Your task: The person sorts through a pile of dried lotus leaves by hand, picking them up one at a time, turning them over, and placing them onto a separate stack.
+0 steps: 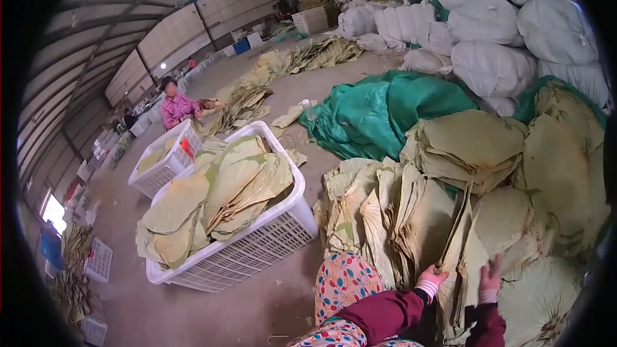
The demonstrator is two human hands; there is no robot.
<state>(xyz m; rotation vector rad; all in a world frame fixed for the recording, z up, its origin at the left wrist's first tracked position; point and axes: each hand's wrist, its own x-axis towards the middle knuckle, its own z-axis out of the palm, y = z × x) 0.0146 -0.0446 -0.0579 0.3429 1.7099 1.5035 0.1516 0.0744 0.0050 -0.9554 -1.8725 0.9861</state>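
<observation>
Folded dried lotus leaves (pixel 411 212) stand on edge in a row in front of my knees. My left hand (pixel 430 281), in a pink glove, pinches the edge of an upright dried lotus leaf (pixel 457 244). Just right of that leaf, my right hand (pixel 490 279) is raised with fingers stretched upward and apart, beside a pale leaf. Whether its palm touches the leaf is hard to tell. More large flat leaves (pixel 540 299) lie to the right of it. Patterned trousers (pixel 347 279) cover my knees.
To the left stands a white plastic basket (pixel 244 270) heaped with dried leaves, with a second basket (pixel 168 170) behind it. A green tarp (pixel 366 115) and white sacks (pixel 491 67) are piled beyond. Another person (pixel 177 106) sits near a leaf heap (pixel 247 106).
</observation>
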